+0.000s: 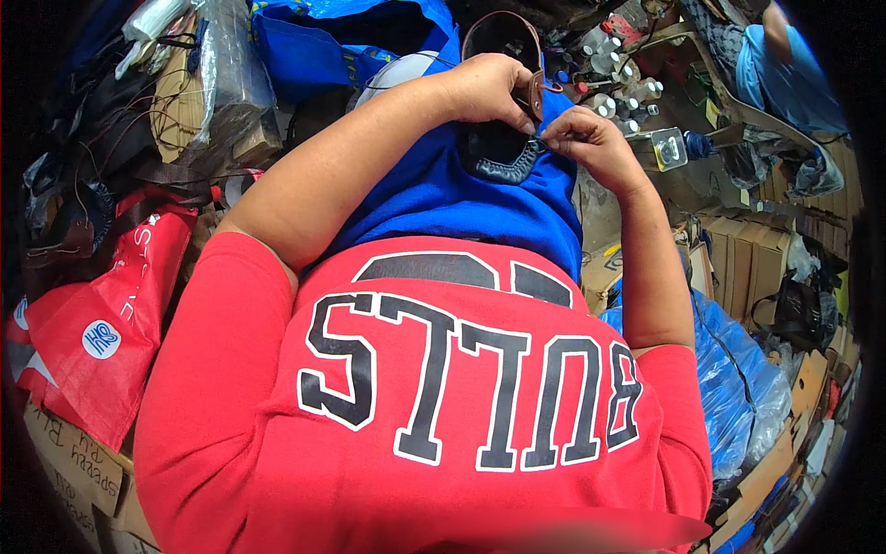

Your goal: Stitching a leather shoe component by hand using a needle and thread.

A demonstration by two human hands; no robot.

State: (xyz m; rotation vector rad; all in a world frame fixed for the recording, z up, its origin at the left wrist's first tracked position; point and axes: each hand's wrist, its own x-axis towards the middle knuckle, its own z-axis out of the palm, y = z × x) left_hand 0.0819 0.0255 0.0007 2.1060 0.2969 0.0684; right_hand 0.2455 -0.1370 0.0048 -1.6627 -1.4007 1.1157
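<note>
On the blue cloth over my lap lies a dark leather shoe piece with a row of stitches along its curved edge. A brown leather collar loops above it, seemingly part of the same shoe. My left hand bends over the shoe from the left, thumb and fingers closed on its brown leather edge. From the right, my right hand pinches close to the stitched edge, fingertips near my left thumb. Whatever sits between those right fingertips is too small to make out.
Several small bottles stand beyond my right hand, with a clear square bottle nearer. A blue bag is at the far left. A red bag lies left of me; cardboard and blue plastic crowd the right.
</note>
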